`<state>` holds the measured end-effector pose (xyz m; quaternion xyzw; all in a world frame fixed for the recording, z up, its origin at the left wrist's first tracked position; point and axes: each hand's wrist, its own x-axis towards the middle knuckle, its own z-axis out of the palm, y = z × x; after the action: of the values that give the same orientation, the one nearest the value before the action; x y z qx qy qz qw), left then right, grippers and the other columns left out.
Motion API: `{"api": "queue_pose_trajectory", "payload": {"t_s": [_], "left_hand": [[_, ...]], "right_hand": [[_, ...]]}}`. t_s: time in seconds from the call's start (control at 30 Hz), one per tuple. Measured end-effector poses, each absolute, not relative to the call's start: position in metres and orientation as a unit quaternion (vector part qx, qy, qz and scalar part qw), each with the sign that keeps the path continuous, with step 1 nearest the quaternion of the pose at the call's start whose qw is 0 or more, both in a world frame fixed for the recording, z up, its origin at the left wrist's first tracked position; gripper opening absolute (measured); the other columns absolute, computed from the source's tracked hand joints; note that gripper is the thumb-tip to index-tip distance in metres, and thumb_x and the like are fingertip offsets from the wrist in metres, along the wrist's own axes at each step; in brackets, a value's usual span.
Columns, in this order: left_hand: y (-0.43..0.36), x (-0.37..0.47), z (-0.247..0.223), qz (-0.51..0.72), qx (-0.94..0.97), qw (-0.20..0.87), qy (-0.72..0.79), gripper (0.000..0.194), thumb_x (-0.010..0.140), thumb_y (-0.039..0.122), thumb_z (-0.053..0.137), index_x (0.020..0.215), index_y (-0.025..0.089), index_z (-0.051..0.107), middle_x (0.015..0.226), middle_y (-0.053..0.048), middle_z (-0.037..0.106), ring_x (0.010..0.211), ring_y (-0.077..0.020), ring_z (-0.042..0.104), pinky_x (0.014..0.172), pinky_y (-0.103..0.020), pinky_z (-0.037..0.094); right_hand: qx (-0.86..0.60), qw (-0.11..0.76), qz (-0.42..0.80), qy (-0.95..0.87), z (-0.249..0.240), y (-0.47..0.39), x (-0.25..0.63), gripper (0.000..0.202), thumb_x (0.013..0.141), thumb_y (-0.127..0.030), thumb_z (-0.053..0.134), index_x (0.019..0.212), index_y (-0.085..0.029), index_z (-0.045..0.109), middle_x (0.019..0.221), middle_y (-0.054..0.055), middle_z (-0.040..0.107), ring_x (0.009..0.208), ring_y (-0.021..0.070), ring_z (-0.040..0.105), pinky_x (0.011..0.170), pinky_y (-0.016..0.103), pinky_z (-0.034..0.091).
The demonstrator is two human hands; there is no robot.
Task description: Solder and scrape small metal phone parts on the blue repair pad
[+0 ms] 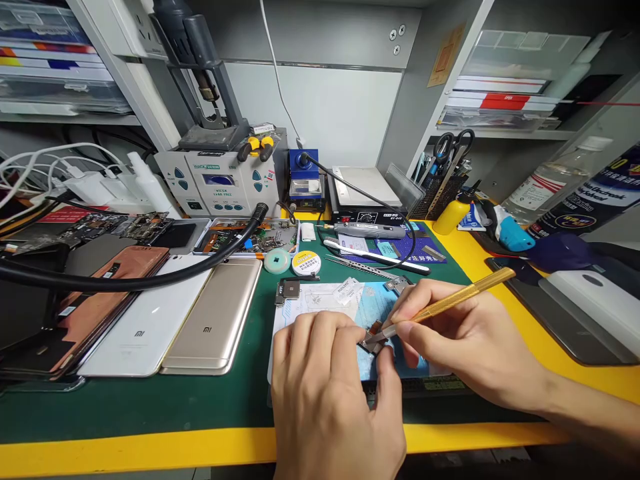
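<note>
Shows green mat (pixel 150 407) beneath white-and-blue work pad (pixel 320 300). Over the pad, shows left hand (pixel 335 400), with index finger and thumb drawn narrow about small component (pixel 375 341). To the right, shows right hand (pixel 465 340), with fingertips closed on gold-handled blade (pixel 460 297) (gripped like a pen, slanting down leftward). Locates small component on the pad's blue part, at the blade's tip; seems to meet the metal there, though partly hidden by fingers.
</note>
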<state>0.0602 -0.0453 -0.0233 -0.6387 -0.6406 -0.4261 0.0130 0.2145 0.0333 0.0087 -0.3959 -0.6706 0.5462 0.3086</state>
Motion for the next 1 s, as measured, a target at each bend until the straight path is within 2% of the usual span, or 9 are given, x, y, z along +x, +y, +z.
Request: {"api": "queue_pose_trajectory", "payload": {"t_s": [1.0], "left_hand": [[-0.0459,0.0608,-0.0233,-0.423,-0.639,0.019,-0.642,0.002,0.084,0.021,0.065,0.084,0.021,0.062,0.086,-0.005,0.066,0.084,-0.0244,0.06,0.074,-0.041,0.04]], "right_hand": [[-0.399,0.322,0.536,-0.671,0.0081,0.034,0.2118,0.019,0.084,-0.031,0.073,0.075,-0.017,0.064,0.064,0.002,0.063,0.05,0.0117,0.055,0.044,0.022,0.043]]}}
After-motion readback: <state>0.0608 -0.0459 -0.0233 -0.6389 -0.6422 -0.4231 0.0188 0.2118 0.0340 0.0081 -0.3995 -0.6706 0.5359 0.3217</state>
